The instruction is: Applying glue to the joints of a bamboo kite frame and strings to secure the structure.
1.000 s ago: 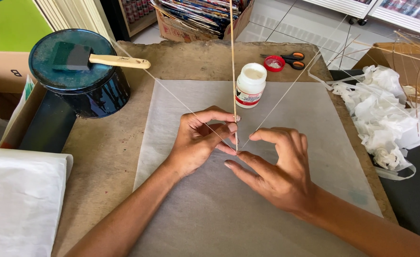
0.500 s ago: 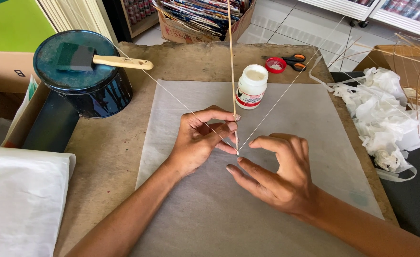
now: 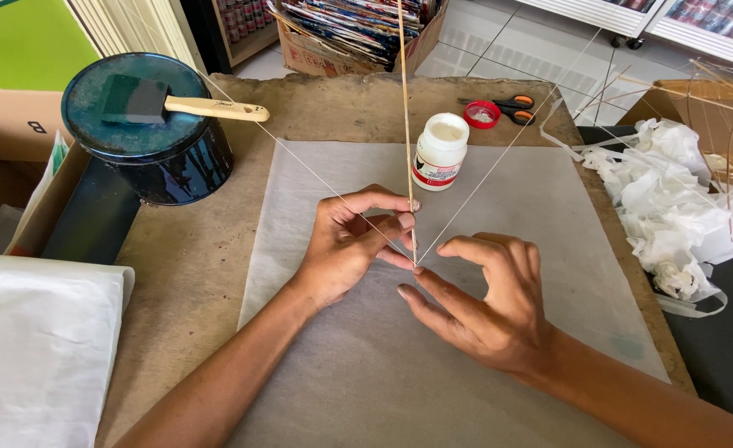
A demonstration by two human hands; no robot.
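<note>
Both hands meet over a sheet of translucent white paper [image 3: 549, 249] spread on the brown bench [image 3: 192, 257]. The left hand [image 3: 346, 245] has its fingers [image 3: 391, 202] curled and closed around the lower end of a thin bamboo stick [image 3: 405, 124], which runs straight away from the person toward the far edge of the bench. The right hand [image 3: 491, 303] rests just beside it, fingers spread and loosely open, the index fingertip touching the point where the stick's end meets two taut white strings [image 3: 483, 176] that fan out to the left and right.

Just beyond the hands, a small white glue bottle [image 3: 439, 152] stands upright on the paper beside the stick. Red-handled scissors [image 3: 499, 108] lie farther back. On the left, a foam brush [image 3: 175, 104] lies across the lid of a dark round tin [image 3: 155, 158]. Crumpled white paper [image 3: 682, 207] is heaped at the right edge.
</note>
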